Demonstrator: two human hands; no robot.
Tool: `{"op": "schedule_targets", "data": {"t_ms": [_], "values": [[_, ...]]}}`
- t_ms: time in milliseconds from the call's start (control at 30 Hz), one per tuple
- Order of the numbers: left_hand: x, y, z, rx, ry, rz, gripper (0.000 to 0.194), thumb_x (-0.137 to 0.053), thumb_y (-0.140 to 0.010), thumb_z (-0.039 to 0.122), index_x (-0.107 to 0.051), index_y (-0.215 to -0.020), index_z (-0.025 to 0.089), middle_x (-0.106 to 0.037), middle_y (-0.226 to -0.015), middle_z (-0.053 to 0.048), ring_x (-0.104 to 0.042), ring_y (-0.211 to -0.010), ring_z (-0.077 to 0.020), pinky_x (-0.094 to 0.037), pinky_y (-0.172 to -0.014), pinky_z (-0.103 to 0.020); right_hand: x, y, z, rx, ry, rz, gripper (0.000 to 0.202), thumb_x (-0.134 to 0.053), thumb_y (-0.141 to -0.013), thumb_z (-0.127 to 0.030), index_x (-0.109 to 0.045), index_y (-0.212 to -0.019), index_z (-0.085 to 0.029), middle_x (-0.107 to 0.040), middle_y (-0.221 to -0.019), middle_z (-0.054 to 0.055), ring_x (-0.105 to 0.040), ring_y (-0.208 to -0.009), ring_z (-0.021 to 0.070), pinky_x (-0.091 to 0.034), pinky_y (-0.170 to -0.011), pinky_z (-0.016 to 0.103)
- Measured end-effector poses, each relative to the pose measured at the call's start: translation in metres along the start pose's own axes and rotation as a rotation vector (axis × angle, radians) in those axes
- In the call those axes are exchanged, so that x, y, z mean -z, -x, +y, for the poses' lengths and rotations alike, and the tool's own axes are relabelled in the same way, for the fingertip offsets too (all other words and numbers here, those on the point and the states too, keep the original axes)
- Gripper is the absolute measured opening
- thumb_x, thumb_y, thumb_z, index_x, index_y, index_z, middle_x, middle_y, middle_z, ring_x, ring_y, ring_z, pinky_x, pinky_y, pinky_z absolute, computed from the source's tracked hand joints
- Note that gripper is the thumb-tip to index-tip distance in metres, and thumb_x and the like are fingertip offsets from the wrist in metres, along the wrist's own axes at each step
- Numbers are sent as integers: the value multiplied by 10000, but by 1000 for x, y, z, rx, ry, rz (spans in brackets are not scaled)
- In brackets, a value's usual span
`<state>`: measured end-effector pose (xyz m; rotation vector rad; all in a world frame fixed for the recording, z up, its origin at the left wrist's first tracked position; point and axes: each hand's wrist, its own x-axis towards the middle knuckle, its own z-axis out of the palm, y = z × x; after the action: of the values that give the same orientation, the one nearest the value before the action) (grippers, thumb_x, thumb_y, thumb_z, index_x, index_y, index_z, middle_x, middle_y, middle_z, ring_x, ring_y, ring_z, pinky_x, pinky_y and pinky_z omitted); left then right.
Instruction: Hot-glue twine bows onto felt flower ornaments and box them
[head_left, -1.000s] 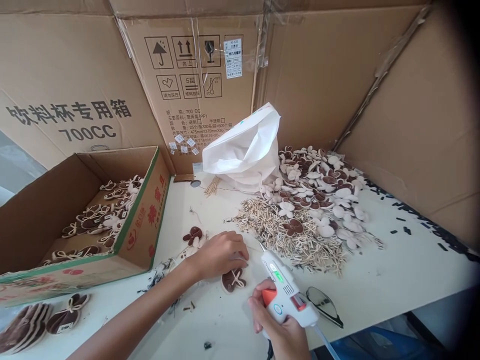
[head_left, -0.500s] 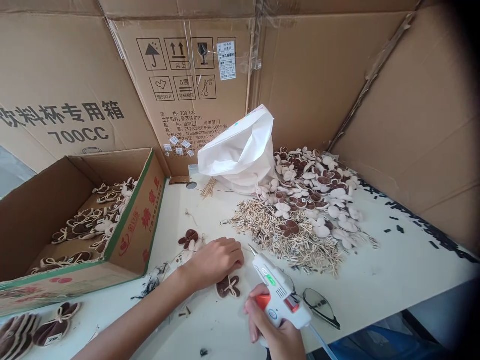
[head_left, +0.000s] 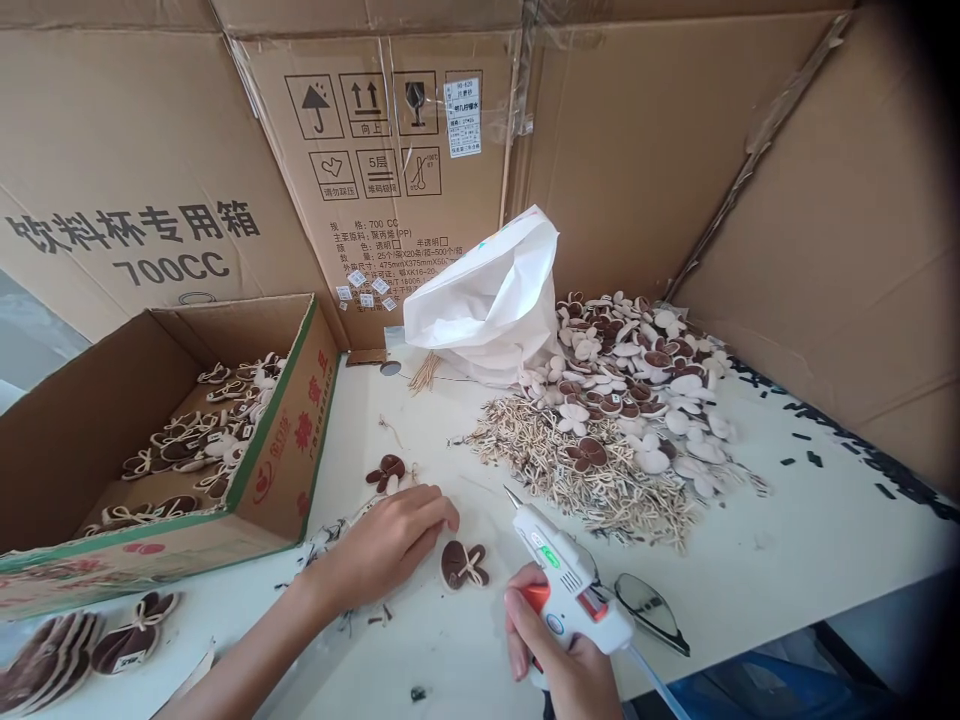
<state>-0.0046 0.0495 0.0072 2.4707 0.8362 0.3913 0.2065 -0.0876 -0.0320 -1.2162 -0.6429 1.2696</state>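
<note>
A brown bunny (head_left: 454, 567) lies between the hands, ears pointing right. Just left of the bunny is the nearer left hand (head_left: 397, 540), half curled; I can't tell if it's empty. The right hand (head_left: 561, 650) grips a glue gun (head_left: 571, 572).

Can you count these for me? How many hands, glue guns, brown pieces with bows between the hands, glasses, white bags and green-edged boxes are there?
Hands: 2, the left hand and right hand
Glue gun: 1
Brown piece with a bow, between the hands: 1
Glasses: 1 pair
White bag: 1
Green-edged box: 1
Total: 7
</note>
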Motion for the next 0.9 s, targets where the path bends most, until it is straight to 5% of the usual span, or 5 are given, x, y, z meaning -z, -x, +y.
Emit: {"op": "schedule_targets", "data": {"t_ms": [367, 700, 900], "values": [[-9, 4, 2, 6, 38, -21, 246, -599, -1114, 244, -752, -1306, 252, -734, -1162, -81, -728, -1024, -243, -559, -845, -352, -2, 0, 5, 49, 33, 69, 427, -927, -851, -568, -684, -939, -229, -578, -566, -74, -506, -486, 134, -412, -555, 296], [-3, 10, 1, 51, 233, -50, 113, -679, -1084, 295, -773, -1065, 236, -726, -1024, -51, -669, -845, -197, -520, -756, -312, 5, -3, 18, 75, 30, 55, 453, -986, -774, -497, -674, -988, -248, -750, -749, 1, -517, -488, 147, -421, -528, 320], [1, 14, 3, 158, 455, 42, 132, -680, -1084, 334, -749, -1033, 233, -710, -1037, -52, -619, -869, -187, -502, -772, -310, 2, -1, 10, 49, 22, 80, 395, -926, -864, -532, -677, -965, -242, -679, -628, -35, -519, -481, 136, -422, -552, 309]]}}
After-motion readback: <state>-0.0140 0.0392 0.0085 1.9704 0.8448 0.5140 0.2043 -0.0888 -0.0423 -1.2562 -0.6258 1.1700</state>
